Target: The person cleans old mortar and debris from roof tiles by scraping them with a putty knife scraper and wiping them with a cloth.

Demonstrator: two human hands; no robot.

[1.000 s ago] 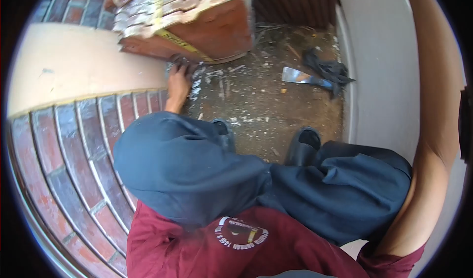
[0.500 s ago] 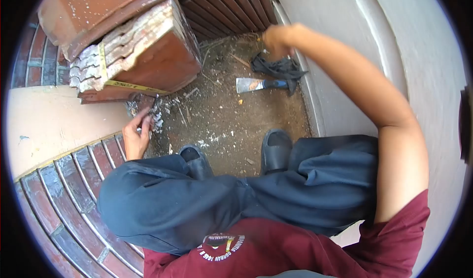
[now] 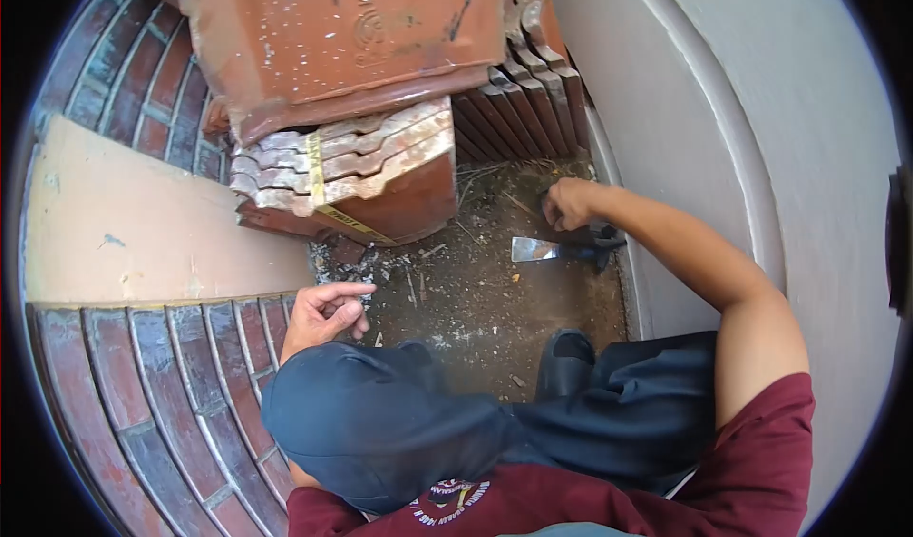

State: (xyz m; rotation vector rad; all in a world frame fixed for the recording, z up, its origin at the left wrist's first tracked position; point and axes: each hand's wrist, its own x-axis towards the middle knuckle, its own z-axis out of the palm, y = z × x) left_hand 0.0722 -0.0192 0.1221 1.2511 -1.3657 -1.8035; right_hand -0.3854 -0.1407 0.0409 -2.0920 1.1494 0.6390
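Observation:
My left hand [image 3: 328, 314] is over the dirt ground beside my knee, index finger stretched out and the other fingers loosely curled, with nothing visible in it. Beyond it a small reddish-brown fragment [image 3: 347, 250] lies among white chips at the foot of the strapped roof tiles [image 3: 409, 199]. Near the wall my right hand [image 3: 571, 204] is low, its fingers bent together and pointing down; whatever they pinch is hidden. Just below that hand a scraper [image 3: 535, 249] lies on the dirt, its metal blade toward the left. A dark cloth seen earlier is mostly covered by the right hand.
A large orange roof tile [image 3: 352, 42] lies on top of the stack. More tiles [image 3: 533, 109] stand on edge behind. A pale wall [image 3: 685, 128] curves along the right. Brickwork [image 3: 171, 375] and a beige slab [image 3: 162, 223] border the left.
The view has shifted, so the tiles sit lower and farther right. My left hand has drawn back from the reddish fragment. My right hand has come down closer to the scraper.

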